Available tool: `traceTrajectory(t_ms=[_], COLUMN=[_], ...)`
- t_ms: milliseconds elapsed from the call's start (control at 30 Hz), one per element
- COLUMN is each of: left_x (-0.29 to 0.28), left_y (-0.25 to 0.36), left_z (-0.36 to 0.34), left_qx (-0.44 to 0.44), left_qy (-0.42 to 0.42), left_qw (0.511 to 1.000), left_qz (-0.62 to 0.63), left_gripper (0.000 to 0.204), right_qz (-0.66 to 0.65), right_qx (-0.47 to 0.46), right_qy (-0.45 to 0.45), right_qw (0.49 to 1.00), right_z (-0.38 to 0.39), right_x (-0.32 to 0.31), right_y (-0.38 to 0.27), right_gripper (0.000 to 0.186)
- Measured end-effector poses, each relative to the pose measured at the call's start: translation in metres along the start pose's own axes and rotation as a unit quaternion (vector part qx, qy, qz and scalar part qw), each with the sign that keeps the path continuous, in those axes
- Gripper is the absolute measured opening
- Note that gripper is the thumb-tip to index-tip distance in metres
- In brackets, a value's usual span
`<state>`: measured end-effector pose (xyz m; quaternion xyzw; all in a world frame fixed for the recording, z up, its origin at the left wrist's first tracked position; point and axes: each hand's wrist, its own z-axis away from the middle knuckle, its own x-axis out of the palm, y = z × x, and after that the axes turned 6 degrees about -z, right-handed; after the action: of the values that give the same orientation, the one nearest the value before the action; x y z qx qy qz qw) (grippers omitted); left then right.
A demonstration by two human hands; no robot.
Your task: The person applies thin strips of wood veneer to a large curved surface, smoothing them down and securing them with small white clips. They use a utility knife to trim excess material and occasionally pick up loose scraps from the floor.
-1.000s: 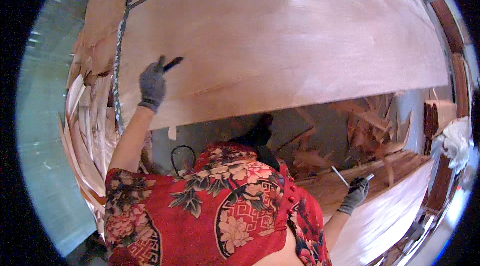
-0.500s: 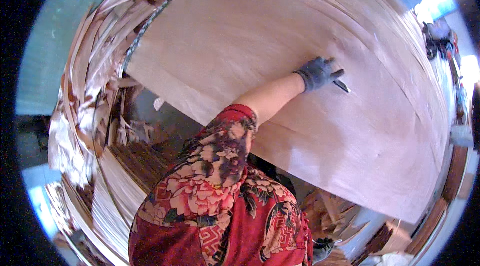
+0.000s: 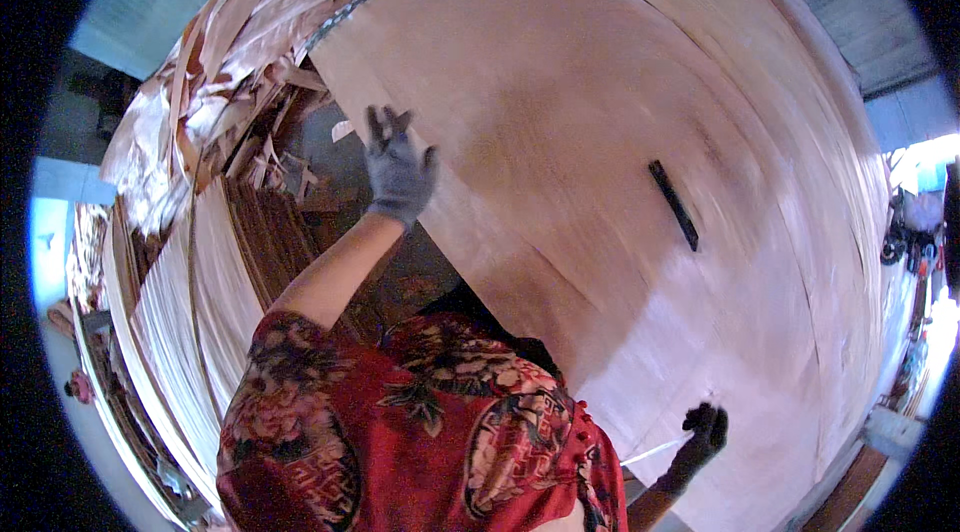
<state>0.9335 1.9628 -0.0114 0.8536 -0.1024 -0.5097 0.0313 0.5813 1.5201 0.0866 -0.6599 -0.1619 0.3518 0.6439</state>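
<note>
Pale, smooth wood sheet point(image 3: 560, 82) lies flat across centre and right, black bar point(image 3: 673, 205) on it. Left hand point(image 3: 400, 167) empty, splayed at sheet's edge, contact unclear. Right hand point(image 3: 703, 432) half-curled by white strip point(image 3: 652, 453); can't tell if gripping.

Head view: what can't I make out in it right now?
In the head view:
Right hand: dark and small, so whether it grips the pale strip is unclear.
Left hand: its own back hides the palm, so I cannot tell if it touches the wooden sheet.
Black tool: too small to tell whether a blade shows.
Underneath the sheet: hidden by the sheet itself.
</note>
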Motion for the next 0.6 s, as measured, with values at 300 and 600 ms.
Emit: traceTrajectory(t_ms=[300, 600], left_x=[0.016, 0.017], left_y=[-0.024, -0.022], left_z=[0.058, 0.051], left_qx=[-0.006, -0.057], left_qy=[-0.159, -0.148], left_qw=[0.987, 0.982], left_qz=[0.017, 0.102], left_gripper=[0.068, 0.073], right_qz=[0.176, 0.43], right_qx=[-0.053, -0.268], right_qy=[-0.478, -0.55], right_qw=[0.859, 0.664], right_z=[-0.09, -0.063], right_x=[0.3, 0.478], right_y=[-0.042, -0.046], right_gripper=[0.02, 0.04])
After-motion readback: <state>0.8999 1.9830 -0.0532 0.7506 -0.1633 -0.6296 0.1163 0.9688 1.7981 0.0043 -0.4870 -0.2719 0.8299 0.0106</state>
